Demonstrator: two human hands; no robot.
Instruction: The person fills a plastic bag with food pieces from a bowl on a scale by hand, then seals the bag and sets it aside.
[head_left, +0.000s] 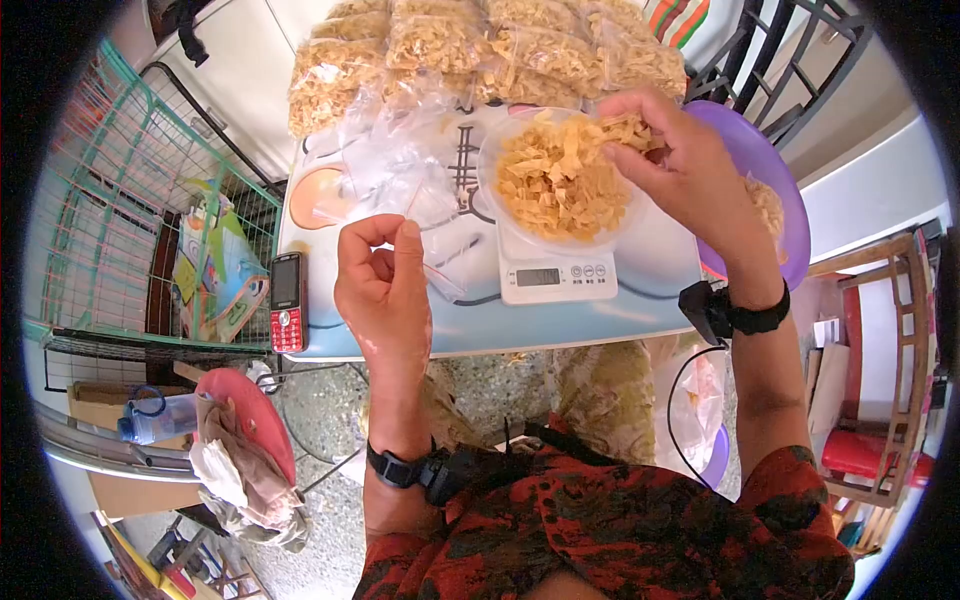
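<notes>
My left hand [385, 285] is closed, its thumb and forefinger pinched at the edge of a clear plastic bag [445, 275] with a thin red line. More clear bags [395, 165] lie loosely heaped just beyond it. My right hand [685, 165] grips some dried yellow flakes [632, 130] over the right rim of a clear bowl [488, 165]. Inside that bowl is a pile of similar flakes [560, 185]. The bowl rests on a white digital scale [560, 290], whose display digits are too small to read.
Filled bags of flakes [435, 45] are stacked along the table's far side. A purple basin [785, 165] stands at the right, partly behind my right arm. A red phone [287, 305] lies at the table's left edge, near a green wire cage [130, 210]. A red stool [245, 410] is below left.
</notes>
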